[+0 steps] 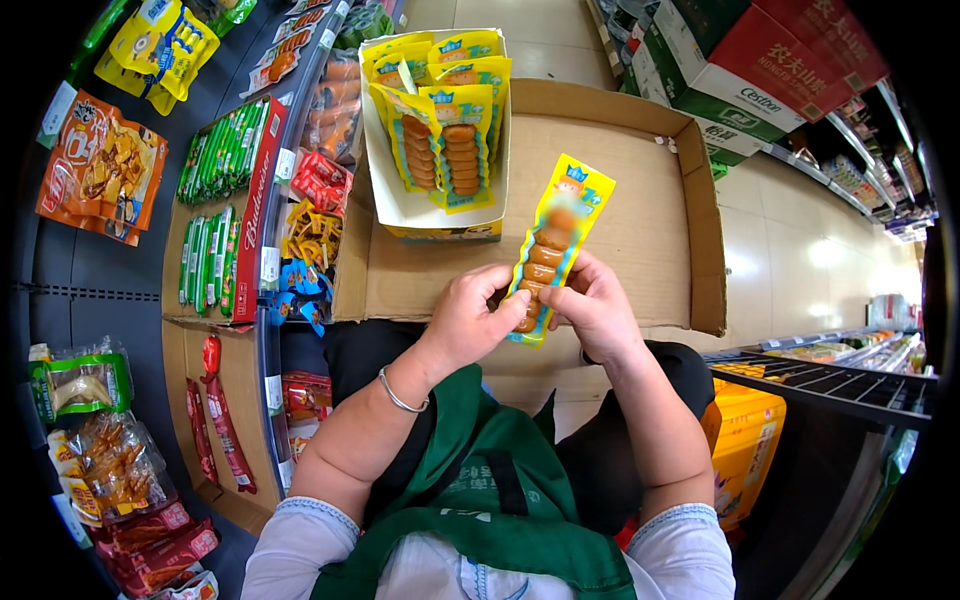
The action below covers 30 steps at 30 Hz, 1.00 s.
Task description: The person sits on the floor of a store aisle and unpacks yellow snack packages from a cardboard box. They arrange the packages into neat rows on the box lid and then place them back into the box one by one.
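Observation:
Between my two hands is a yellow and blue sausage packet, long and narrow, with a ridged brown sausage showing through its clear front. My left hand pinches its lower left edge, thumb on the front. On the lower right edge, my right hand grips it the same way, fingers behind it and partly hidden. Just beyond, to the left, an open white display box holds several upright packets of the same kind. That box stands inside a shallow cardboard tray in front of me.
On the left, shelves carry a red-sided box of green-wrapped sticks, red packaged sausages and hanging snack bags. Stacked drink cartons stand at the far right. A black wire rack and a yellow box are near my right side.

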### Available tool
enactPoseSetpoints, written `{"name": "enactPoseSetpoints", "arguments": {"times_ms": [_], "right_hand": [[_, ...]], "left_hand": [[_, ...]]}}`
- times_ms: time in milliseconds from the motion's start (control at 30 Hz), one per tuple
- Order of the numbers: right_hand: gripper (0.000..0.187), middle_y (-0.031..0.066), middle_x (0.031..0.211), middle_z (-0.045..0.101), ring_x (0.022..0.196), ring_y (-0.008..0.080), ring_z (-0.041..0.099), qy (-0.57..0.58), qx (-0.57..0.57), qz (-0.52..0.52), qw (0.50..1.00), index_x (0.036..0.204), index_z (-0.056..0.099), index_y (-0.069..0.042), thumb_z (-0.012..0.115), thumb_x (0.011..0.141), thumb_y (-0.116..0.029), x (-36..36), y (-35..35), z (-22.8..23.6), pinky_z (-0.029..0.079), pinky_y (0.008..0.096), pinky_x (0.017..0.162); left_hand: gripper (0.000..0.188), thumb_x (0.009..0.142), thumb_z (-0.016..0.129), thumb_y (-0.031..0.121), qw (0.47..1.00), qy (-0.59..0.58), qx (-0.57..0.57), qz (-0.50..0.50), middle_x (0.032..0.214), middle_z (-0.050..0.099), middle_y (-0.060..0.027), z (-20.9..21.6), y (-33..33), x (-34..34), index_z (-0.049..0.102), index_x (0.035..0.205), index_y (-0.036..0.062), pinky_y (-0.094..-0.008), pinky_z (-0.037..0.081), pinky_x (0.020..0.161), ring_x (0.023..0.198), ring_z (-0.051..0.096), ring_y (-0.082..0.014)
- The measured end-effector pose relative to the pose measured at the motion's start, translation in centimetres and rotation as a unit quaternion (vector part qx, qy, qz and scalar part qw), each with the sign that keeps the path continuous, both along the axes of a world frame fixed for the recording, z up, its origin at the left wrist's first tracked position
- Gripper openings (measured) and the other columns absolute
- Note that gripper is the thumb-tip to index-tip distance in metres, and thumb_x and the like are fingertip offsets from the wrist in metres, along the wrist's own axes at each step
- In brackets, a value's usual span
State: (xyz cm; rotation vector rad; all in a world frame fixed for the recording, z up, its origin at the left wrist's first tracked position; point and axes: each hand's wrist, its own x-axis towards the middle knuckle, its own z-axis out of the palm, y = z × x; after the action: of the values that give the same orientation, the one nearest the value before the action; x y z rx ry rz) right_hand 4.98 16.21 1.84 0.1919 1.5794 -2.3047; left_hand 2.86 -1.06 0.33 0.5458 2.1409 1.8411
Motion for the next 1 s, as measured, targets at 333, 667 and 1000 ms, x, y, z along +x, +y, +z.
{"name": "enactPoseSetpoints", "arguments": {"times_ms": [333, 667, 1000], "right_hand": [[0.034, 0.0021, 0.097, 0.062, 0.076, 0.0063, 0.058, 0.009, 0.003, 0.008, 1.0, 0.113, 0.05, -0.003, 0.062, 0.081, -0.008, 0.11, -0.19, 0.38, 0.047, 0.0204, 0.058], [0.034, 0.0017, 0.096, 0.062, 0.077, 0.0059, 0.058, 0.029, 0.016, 0.016, 0.999, 0.113, 0.05, -0.004, 0.062, 0.081, -0.007, 0.19, -0.12, 0.17, 0.047, 0.0202, 0.058], [0.027, 0.0015, 0.094, 0.062, 0.072, 0.0065, 0.057, -0.007, 0.003, 0.005, 1.0, 0.111, 0.054, -0.004, 0.058, 0.089, -0.019, -0.14, 0.2, 0.65, 0.047, 0.0211, 0.056]], "left_hand": [[0.022, 0.079, 0.059, 0.019, 1.0, -0.008, -0.023, 0.004, 0.071, 0.059, -0.0117, 0.01, -0.06, -0.13, 0.061, 0.086, -0.0015, -0.0316, 0.046, 0.059, 0.064, 0.058, -0.0196], [0.021, 0.079, 0.059, 0.018, 1.0, -0.002, -0.022, -0.003, 0.073, 0.061, -0.0111, 0.51, -0.03, -0.13, 0.062, 0.087, -0.0012, -0.031, 0.047, 0.06, 0.066, 0.059, -0.0182], [0.022, 0.083, 0.059, 0.019, 1.0, -0.016, 0.014, -0.006, 0.075, 0.062, -0.0101, 0.69, 0.24, -0.06, 0.062, 0.091, -0.0021, -0.0296, 0.047, 0.061, 0.068, 0.059, -0.0154]]}}
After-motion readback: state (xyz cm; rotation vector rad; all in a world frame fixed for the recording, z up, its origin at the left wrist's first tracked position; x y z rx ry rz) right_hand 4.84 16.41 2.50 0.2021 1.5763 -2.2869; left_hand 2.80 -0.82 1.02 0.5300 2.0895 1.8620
